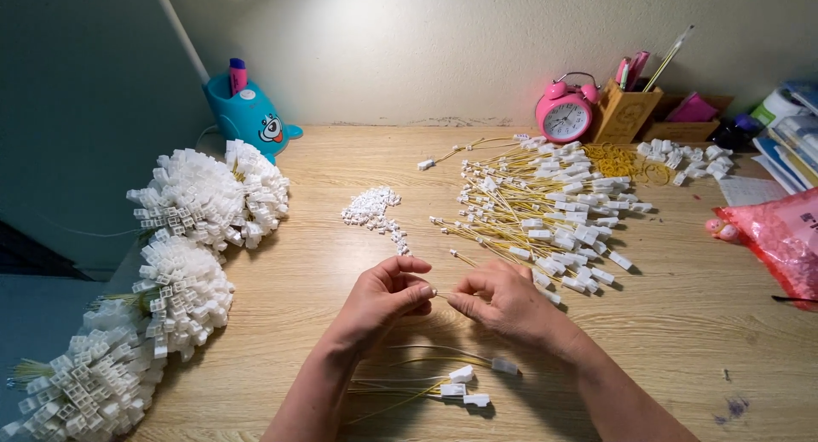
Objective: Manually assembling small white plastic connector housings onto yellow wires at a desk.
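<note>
Head camera is looking straight down at a wooden desk, and both hands are meeting over its middle on one thin yellow wire. Left hand is pinching one end between thumb and fingertips, right hand is pinching the other side, so both are clenched on that wire. Whatever is at the tip is too tiny to make out (could be a connector, honestly can't tell).

Just below the wrists a few wires with white plugs are lying loose near the desk's front edge. Beyond the hands a big loose pile of yellow wires with white ends is sitting, and a small heap of white plastic housings is lying left of it.

Progress-wise, I'd guess a lot is done already: three fat bundles of white connectors are stacking up along the left edge, but that loose pile looks far from used up.

Farther back, a pink alarm clock, a wooden pen holder and a blue pen cup are standing by the wall. A red bag is getting cut off at the right, and the lowest bundle is running out of frame.
</note>
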